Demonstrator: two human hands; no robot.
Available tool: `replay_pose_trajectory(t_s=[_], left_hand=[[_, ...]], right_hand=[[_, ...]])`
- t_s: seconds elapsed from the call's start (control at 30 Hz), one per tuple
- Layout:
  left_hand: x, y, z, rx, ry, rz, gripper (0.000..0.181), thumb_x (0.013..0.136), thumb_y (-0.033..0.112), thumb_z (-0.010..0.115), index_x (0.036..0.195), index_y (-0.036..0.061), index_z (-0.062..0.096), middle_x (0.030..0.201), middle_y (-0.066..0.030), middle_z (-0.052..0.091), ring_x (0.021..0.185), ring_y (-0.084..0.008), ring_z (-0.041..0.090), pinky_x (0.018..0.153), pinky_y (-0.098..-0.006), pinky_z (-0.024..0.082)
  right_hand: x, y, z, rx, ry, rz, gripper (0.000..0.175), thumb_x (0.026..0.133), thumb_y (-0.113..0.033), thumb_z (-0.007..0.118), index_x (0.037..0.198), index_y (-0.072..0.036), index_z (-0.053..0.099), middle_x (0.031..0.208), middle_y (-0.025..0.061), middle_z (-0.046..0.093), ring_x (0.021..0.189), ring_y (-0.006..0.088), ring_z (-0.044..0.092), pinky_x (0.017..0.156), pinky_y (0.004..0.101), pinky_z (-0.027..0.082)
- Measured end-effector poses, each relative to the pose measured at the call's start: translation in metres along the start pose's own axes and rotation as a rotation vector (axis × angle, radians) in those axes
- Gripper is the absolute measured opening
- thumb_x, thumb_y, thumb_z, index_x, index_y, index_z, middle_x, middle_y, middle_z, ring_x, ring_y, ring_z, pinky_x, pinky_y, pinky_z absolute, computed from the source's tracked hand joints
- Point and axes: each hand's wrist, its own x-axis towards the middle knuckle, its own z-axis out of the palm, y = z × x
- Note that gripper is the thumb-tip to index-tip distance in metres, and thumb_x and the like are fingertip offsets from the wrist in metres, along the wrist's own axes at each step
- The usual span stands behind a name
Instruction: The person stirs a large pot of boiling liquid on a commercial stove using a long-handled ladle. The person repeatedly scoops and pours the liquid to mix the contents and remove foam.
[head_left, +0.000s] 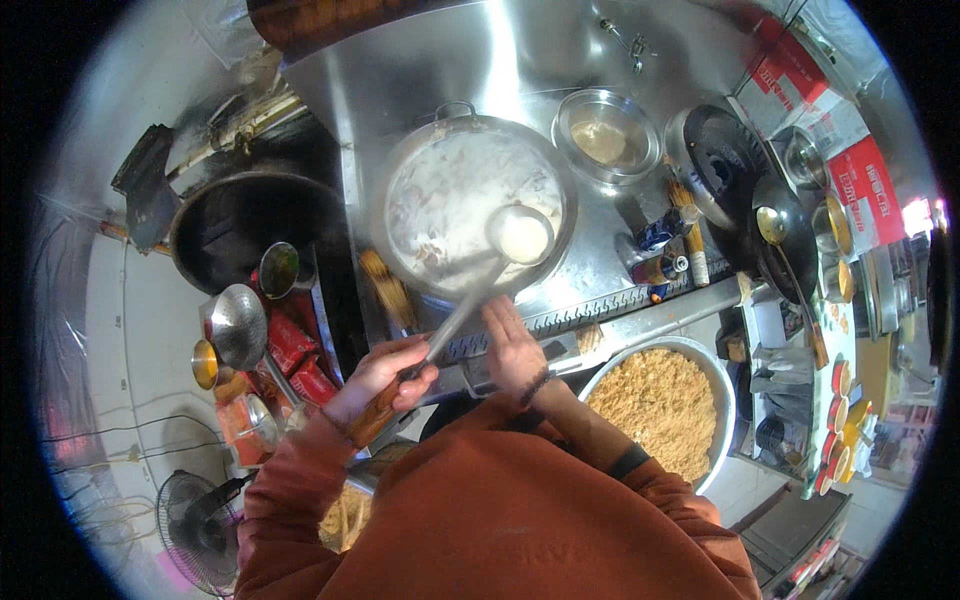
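My left hand is closed around the wooden handle of a long metal ladle. The ladle's bowl carries pale liquid and is over a large metal pot of steaming, whitish, foamy broth with brownish pieces in it. To the right of the ladle's shaft, my right hand is held with its fingers stretched out towards the pot's near rim. Nothing shows in it; whether its fingertips touch the rim, I cannot tell. A bamboo brush lies at the pot's left side.
Behind right is a metal basin of cloudy liquid; bottles and a black wok stand further right. A big basin of brown crumbly food sits low at my right. On the left are a dark cauldron, a skimmer and a fan.
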Motion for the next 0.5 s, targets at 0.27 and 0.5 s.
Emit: replay_pose_trajectory(t_s=[0.27, 0.5], left_hand=[[0.012, 0.006, -0.02, -0.185, -0.1, 0.033, 0.038, 0.116, 0.023, 0.053, 0.151, 0.0089, 0.054, 0.095, -0.0076, 0.059, 0.057, -0.0061, 0.049, 0.042, -0.0201, 0.041], [-0.031, 0.031, -0.022, 0.133, 0.132, 0.206, 0.043, 0.115, 0.026, 0.056, 0.154, 0.0094, 0.054, 0.09, -0.0033, 0.063, 0.056, -0.0037, 0.05, 0.045, -0.0177, 0.04]], right_hand=[[0.0, 0.001, 0.0, -0.014, -0.019, 0.007, 0.067, 0.08, 0.008, 0.062, 0.147, 0.01, 0.055, 0.154, 0.0294, 0.054, 0.149, 0.046, 0.049, 0.123, 0.047, 0.047], [0.0, 0.002, 0.001, 0.01, -0.021, 0.017, 0.065, 0.083, 0.006, 0.065, 0.147, 0.009, 0.056, 0.153, 0.0307, 0.055, 0.15, 0.0471, 0.048, 0.123, 0.0499, 0.046]])
